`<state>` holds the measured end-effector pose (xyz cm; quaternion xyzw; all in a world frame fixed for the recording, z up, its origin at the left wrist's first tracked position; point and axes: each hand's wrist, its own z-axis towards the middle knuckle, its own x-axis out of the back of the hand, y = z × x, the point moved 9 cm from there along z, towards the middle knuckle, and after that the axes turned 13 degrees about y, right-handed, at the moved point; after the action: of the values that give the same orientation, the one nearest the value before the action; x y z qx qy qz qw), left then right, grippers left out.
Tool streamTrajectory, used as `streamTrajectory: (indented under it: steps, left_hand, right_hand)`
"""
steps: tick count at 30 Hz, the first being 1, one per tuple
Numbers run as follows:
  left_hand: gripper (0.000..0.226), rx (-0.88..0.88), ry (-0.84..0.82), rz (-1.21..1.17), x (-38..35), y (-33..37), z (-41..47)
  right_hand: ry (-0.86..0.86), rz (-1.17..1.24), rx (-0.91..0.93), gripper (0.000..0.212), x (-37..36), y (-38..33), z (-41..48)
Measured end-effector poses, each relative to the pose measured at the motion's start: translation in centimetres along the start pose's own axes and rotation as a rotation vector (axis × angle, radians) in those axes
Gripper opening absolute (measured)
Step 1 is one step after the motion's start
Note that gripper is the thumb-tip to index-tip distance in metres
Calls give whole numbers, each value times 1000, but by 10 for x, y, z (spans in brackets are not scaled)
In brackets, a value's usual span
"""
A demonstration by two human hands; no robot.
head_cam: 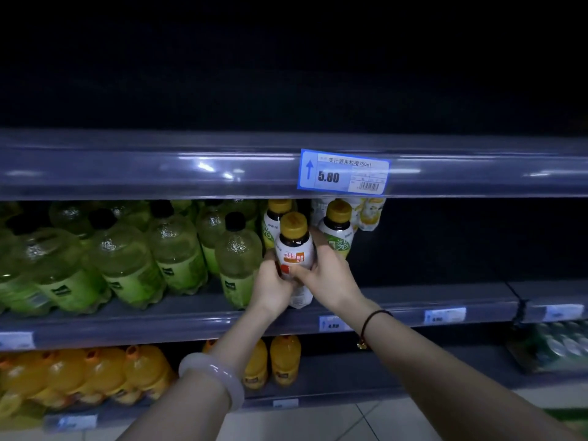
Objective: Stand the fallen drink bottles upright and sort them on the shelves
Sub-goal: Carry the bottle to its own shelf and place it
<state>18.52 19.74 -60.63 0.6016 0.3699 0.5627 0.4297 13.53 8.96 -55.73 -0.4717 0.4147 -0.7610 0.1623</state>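
Observation:
A small dark bottle with a gold cap and a white-and-orange label (294, 246) stands upright at the front of the middle shelf (413, 302). My left hand (273, 281) grips its lower left side. My right hand (324, 268) wraps its right side from behind. Two more gold-capped bottles with green-and-white labels (339, 233) stand upright just behind it. To the left, several large pale green bottles with dark caps (178, 249) lean in crowded rows.
The shelf to the right of the bottles is dark. A blue price tag reading 5.80 (345, 171) hangs on the upper shelf rail. Orange juice bottles (284, 359) fill the lower shelf. A green multipack (560, 345) lies at the lower right.

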Motion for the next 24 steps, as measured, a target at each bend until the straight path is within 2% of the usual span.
streamTrajectory:
  steps: [3, 7, 9, 10, 12, 14, 17, 20, 24]
  left_hand:
    - [34, 16, 10, 12, -3, -5, 2]
    - [46, -12, -58, 0, -11, -2, 2]
    - [52, 8, -43, -44, -12, -2, -1]
    - [55, 18, -24, -50, -11, -1, -2]
    - [54, 18, 3, -16, -11, 1, -3]
    - [42, 47, 26, 56, -10, 0, -3]
    - [38, 80, -50, 98, -22, -7, -2]
    - [40, 117, -79, 96, -30, -14, 3]
    - [50, 103, -76, 75, -37, -21, 11]
  right_hand:
    - [-3, 16, -20, 59, 7, 1, -5]
    - [96, 47, -22, 44, 26, 10, -17]
    - [214, 102, -27, 32, 37, 16, -19]
    - [282, 102, -48, 26, 45, 21, -18]
    - [353, 49, -151, 28, 57, 39, -15]
    - [308, 7, -275, 43, 53, 63, -10]
    - [144, 194, -373, 69, 26, 78, 0]
    - [110, 344, -403, 65, 13, 86, 9]
    - [139, 393, -354, 61, 17, 93, 15]
